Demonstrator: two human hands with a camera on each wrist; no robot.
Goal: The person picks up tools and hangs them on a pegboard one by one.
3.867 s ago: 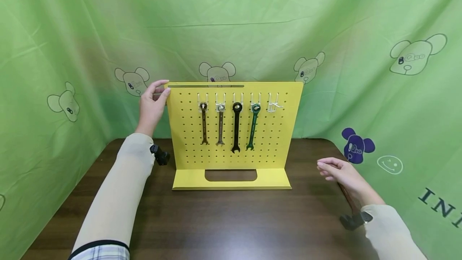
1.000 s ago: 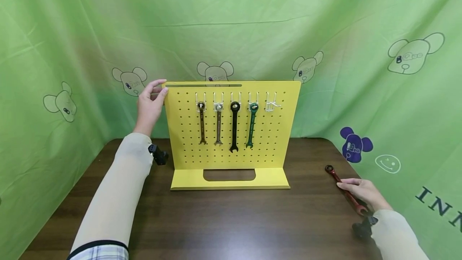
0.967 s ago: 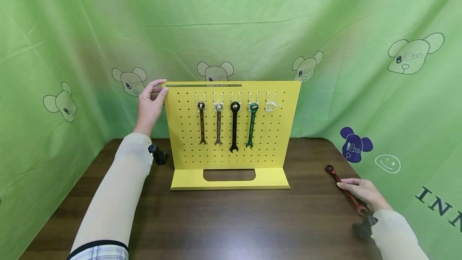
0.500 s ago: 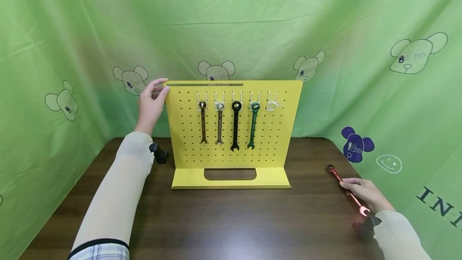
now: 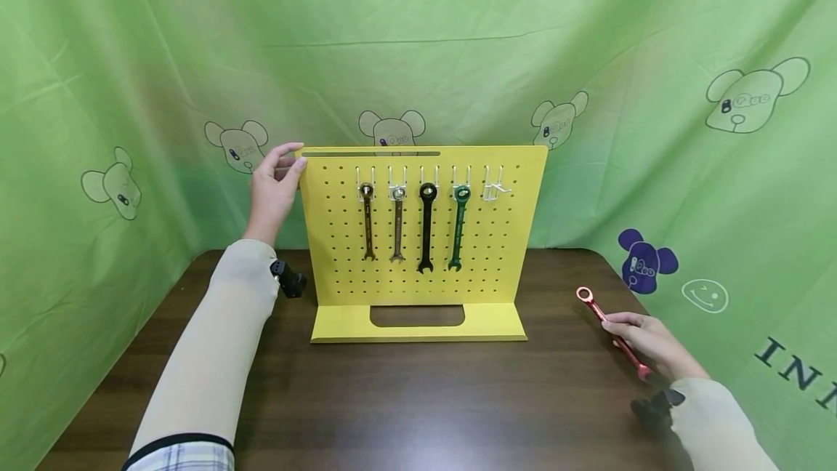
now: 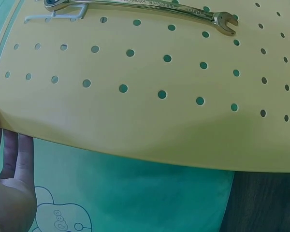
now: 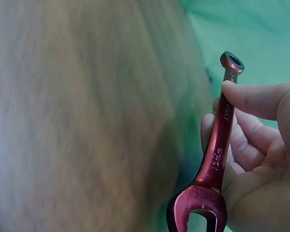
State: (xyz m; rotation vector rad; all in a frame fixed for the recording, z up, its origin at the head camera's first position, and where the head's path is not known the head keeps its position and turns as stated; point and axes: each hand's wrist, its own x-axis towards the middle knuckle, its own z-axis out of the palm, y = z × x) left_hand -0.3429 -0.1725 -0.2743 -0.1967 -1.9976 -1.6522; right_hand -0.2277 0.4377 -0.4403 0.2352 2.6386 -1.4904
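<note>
My right hand [image 5: 647,340] pinches a red combination wrench [image 5: 592,304] by its shaft, over the table's right side. Its ring end points away toward the back, and the open end lies near the wrist. In the right wrist view, the thumb presses the wrench [image 7: 217,154] against the fingers. At the upper left corner of the yellow pegboard [image 5: 418,282], my left hand [image 5: 273,191] grips the edge between thumb and fingers. From the board's white hooks hang a bronze wrench [image 5: 369,227], a silver wrench [image 5: 397,227], a black wrench [image 5: 427,227] and a green wrench [image 5: 459,227].
The rightmost white hook [image 5: 495,187] on the board carries no wrench. The pegboard stands upright on its yellow base [image 5: 340,325] on a dark wooden table [image 5: 418,398]. A green cloth [image 5: 458,35] with printed mouse heads encloses the back and sides.
The right hand, earlier without a grip on the red wrench, has taken hold of it by the shaft, and has just moved it slightly left and back. The left hand stays at the pegboard corner.
</note>
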